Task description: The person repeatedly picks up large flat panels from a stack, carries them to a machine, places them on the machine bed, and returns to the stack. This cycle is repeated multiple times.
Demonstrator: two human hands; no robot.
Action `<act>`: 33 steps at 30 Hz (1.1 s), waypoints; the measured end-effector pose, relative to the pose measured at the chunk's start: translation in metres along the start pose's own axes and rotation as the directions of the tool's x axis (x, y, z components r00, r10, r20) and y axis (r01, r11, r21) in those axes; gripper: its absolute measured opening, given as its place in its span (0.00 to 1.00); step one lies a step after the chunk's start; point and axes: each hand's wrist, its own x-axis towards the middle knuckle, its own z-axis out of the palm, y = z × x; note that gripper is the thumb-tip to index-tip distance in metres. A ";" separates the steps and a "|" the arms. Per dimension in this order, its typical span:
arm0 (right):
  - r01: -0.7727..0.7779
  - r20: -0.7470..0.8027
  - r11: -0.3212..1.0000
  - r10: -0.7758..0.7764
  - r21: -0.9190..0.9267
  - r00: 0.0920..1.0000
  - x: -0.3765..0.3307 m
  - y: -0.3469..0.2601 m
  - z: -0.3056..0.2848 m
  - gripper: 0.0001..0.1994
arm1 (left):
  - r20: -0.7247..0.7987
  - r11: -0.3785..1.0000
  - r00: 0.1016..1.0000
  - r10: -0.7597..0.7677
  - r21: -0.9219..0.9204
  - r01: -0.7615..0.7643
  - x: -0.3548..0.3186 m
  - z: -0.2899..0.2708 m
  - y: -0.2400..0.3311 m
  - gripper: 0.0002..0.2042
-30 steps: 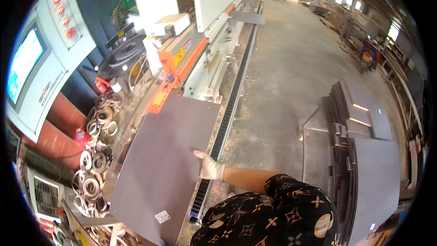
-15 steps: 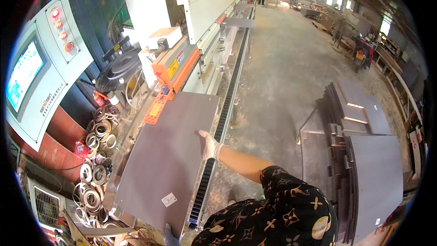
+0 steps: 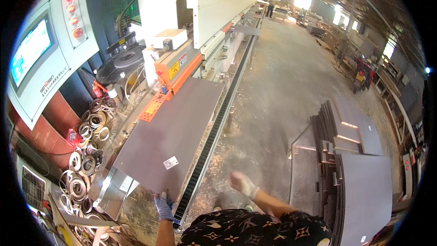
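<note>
The left hand [image 3: 163, 205], in a dark glove, presses its fingers against the near edge of the grey panel [image 3: 175, 132], touching it without curling round it; the right hand [image 3: 241, 183], in a pale glove, hangs loosely open and holds nothing, off to the right of the panel and clear of it, over the dusty floor [image 3: 277, 105]. The panel lies flat on the machine's infeed, stretching away from the left hand, with a small white label [image 3: 170, 162] near its near end; along the panel's right edge runs a black toothed track [image 3: 214, 132]; at the panel's far end sits an orange guard [image 3: 175, 68] on the long pale machine [image 3: 214, 4]. Left of the panel lie coils of edge banding [image 3: 86, 155], and beyond them stands a control box with a lit screen [image 3: 29, 50]; well to the right of the panel, past the right hand, stands a stack of grey boards [image 3: 350, 168].
</note>
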 end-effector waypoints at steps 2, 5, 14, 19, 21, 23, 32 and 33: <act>-0.067 -0.125 0.991 0.081 0.115 0.989 -0.005 0.023 -0.043 0.26 | 0.024 0.998 0.999 -0.049 -0.033 0.050 0.001 0.014 0.003 0.23; -0.075 -0.212 0.980 0.114 0.185 0.971 -0.028 0.045 -0.083 0.27 | 0.017 0.999 0.999 0.051 -0.013 -0.051 -0.007 0.035 0.004 0.28; -0.181 -0.248 0.955 0.238 0.233 0.939 -0.038 0.091 -0.124 0.17 | 0.316 0.431 0.914 0.254 0.809 -0.400 -0.053 0.047 0.001 0.29; -0.169 -0.212 0.960 0.216 0.222 0.953 -0.032 0.100 -0.125 0.16 | 0.388 0.245 0.855 0.344 0.842 -0.481 -0.059 0.056 0.008 0.29; -0.172 -0.208 0.962 0.215 0.210 0.954 -0.032 0.099 -0.120 0.17 | 0.409 0.244 0.843 0.350 0.829 -0.503 -0.057 0.058 0.006 0.29; -0.178 -0.191 0.959 0.222 0.222 0.956 -0.035 0.101 -0.113 0.17 | 0.408 0.227 0.852 0.328 0.841 -0.490 -0.058 0.060 0.008 0.29; -0.228 -0.177 0.952 0.265 0.206 0.948 -0.030 0.112 -0.116 0.23 | 0.400 0.243 0.864 0.305 0.845 -0.476 -0.061 0.065 0.015 0.27; -0.230 -0.176 0.953 0.265 0.197 0.948 -0.029 0.114 -0.117 0.25 | 0.387 0.240 0.887 0.251 0.863 -0.444 -0.061 0.066 0.017 0.28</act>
